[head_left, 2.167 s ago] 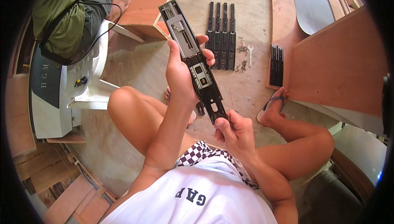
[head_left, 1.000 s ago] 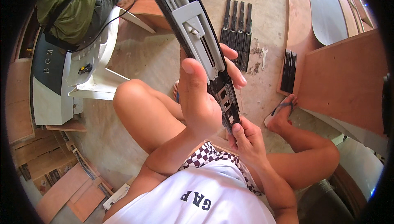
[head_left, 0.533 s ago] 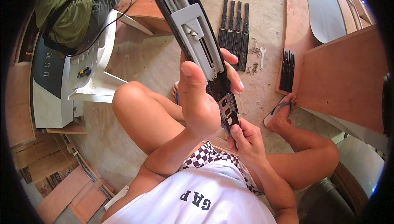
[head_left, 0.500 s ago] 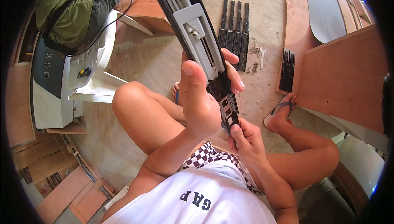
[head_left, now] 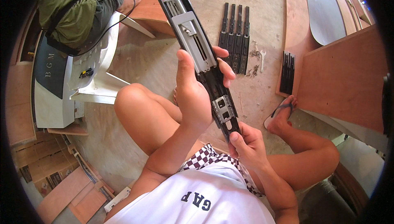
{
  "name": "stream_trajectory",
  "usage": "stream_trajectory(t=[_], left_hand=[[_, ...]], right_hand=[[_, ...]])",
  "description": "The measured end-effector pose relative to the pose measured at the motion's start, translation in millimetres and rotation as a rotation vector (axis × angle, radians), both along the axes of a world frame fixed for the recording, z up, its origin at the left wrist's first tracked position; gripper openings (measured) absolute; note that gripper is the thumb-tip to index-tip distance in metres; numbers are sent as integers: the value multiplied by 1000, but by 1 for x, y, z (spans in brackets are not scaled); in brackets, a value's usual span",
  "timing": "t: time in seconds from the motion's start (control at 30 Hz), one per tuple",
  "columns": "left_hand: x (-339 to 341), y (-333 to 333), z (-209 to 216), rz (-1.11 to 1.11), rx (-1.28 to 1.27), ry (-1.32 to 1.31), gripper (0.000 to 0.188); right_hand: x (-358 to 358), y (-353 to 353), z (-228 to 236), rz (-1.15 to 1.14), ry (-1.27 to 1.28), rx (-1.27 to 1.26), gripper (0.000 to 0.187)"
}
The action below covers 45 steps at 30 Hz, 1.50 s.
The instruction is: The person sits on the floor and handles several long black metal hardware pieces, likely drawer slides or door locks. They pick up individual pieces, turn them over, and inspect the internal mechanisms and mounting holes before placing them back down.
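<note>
A black drawer slide [head_left: 208, 66] with a grey plastic soft-close mechanism slants up and away in front of me, above my lap. My left hand [head_left: 196, 88] is wrapped round its middle, thumb along the near left side and fingertips showing past the right edge. At the lower end, my right hand [head_left: 247, 141] pinches the black rail between thumb and fingers. A silver bracket with square holes shows inside the rail, between both hands. Several more drawer slides [head_left: 234, 35] lie side by side on the floor beyond, partly behind my left fingers.
A wrench [head_left: 262, 60] and scattered screws [head_left: 255, 55] lie right of the floor slides. More slides [head_left: 287, 73] rest by a wooden cabinet panel [head_left: 344, 76]. At left stand a white plastic chair [head_left: 92, 86] and a seated person [head_left: 76, 14]. Wood pieces [head_left: 69, 187] lie lower left.
The drawer slide has come lower and turned slightly, so its far end and more of the silver bracket now show. Both hands keep their hold on it.
</note>
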<state>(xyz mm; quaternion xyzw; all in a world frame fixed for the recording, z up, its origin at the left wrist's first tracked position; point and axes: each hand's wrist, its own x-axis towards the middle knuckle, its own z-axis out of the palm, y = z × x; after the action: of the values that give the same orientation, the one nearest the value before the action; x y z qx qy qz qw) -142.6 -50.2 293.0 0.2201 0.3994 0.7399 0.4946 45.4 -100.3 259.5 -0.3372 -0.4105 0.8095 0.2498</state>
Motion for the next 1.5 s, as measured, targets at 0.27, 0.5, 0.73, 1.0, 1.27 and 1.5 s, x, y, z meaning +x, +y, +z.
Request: stream_trajectory(t=[0.27,0.5,0.73,1.0,1.27,1.5], left_hand=[[-22,14,-4,139,-55,-222,53],[0,9,-11,2,-43,-397,48],[1,7,2,-20,11,-367,55],[-4,-2,11,12,38,-215,56],[-5,-10,26,88,4,27,73],[7,-12,29,35,112,322,84]], right_hand=[[4,0,17,32,1,124,34],[8,3,16,15,-52,211,34],[0,1,1,-146,-91,540,37],[4,4,9,118,37,152,22],[0,0,3,193,20,51,19],[-10,7,-1,170,-91,3,28]])
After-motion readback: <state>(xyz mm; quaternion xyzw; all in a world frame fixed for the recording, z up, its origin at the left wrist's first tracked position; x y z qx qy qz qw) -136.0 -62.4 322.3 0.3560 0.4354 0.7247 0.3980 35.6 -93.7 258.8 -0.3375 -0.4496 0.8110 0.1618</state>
